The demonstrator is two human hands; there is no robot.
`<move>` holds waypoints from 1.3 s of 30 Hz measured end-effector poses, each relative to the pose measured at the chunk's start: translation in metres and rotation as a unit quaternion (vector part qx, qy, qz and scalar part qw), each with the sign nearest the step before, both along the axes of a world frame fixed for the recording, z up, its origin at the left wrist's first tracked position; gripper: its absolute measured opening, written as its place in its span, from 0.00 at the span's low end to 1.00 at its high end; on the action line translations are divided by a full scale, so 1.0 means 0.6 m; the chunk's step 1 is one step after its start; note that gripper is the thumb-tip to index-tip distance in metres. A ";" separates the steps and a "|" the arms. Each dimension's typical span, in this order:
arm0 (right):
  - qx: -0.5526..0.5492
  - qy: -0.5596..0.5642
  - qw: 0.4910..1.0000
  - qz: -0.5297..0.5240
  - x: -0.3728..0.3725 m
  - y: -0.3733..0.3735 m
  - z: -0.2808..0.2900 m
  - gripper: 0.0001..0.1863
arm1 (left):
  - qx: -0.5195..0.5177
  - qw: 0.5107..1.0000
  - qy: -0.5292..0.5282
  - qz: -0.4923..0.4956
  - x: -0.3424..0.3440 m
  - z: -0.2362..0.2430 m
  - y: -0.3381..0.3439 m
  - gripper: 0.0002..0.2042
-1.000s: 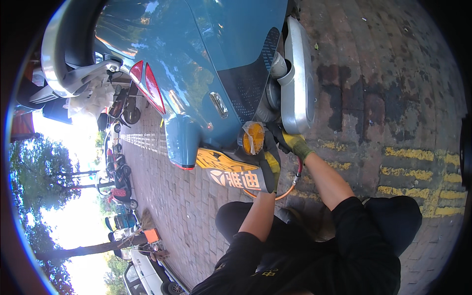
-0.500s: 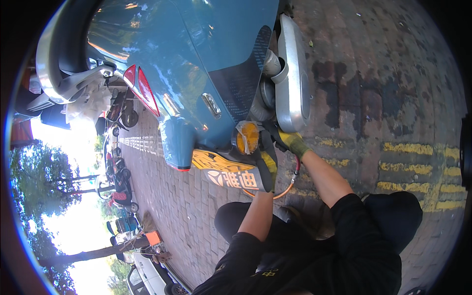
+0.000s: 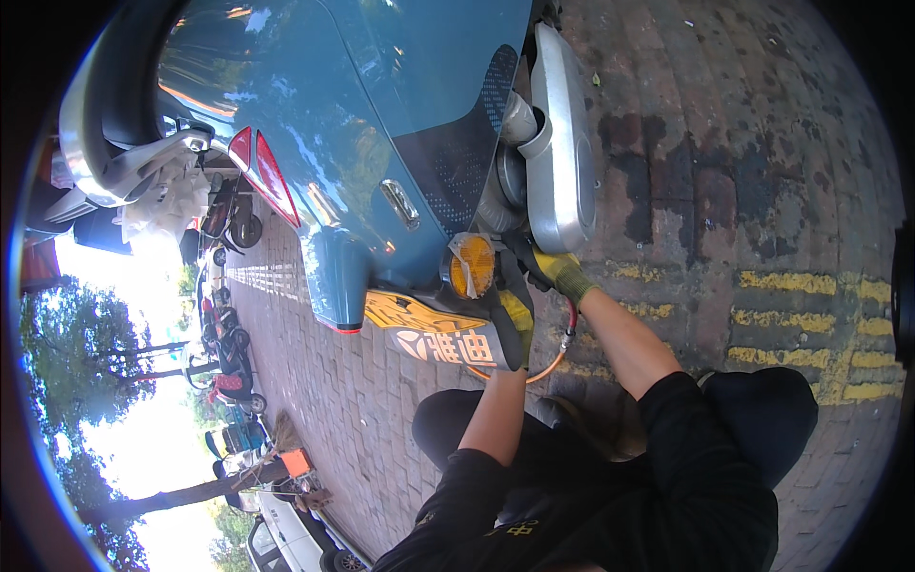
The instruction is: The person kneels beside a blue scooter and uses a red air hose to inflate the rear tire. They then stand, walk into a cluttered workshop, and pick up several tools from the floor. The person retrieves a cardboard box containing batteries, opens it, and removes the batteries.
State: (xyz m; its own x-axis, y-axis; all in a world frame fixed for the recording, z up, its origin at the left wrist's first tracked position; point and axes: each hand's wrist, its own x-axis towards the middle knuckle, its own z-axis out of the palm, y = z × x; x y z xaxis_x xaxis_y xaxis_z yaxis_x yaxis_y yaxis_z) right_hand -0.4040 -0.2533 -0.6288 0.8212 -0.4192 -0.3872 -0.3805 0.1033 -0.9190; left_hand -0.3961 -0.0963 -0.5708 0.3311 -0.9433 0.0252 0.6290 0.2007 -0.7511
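Note:
A blue scooter (image 3: 353,124) fills the upper middle, its rear close to me. My right hand (image 3: 558,272), in a yellow and black glove, is beside the wheel area, at the end of a silver metal cover (image 3: 560,143). Its fingers curl inward in shadow, and what they hold is hidden. A red and orange hose (image 3: 570,336) with a metal fitting passes out of sight by this hand. My left hand (image 3: 518,315), gloved alike, reaches behind the grey mudflap (image 3: 448,348), under the orange round reflector (image 3: 471,268); its fingers are hidden.
A yellow plate (image 3: 419,313) sits above the mudflap. Brick paving (image 3: 372,410) with yellow painted stripes (image 3: 786,319) and dark stains lies around. Parked scooters (image 3: 229,343), a tree trunk (image 3: 181,498) and a white car (image 3: 286,534) stand along the left. My knees (image 3: 767,419) are bent close by.
The scooter sits slightly further left in the picture. Both hands stay in nearly the same places beside its rear.

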 end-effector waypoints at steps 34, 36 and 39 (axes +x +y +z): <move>0.013 0.015 1.000 -0.011 -0.010 -0.001 0.014 0.38 | -0.047 0.997 0.054 -0.034 0.003 -0.008 0.006 0.08; 0.054 0.006 0.999 0.003 -0.011 -0.003 0.018 0.38 | -0.019 0.999 0.035 -0.008 0.003 -0.009 0.006 0.08; 0.037 0.014 0.999 -0.003 -0.013 -0.005 0.027 0.38 | -0.024 0.999 0.040 -0.012 0.003 -0.012 0.002 0.08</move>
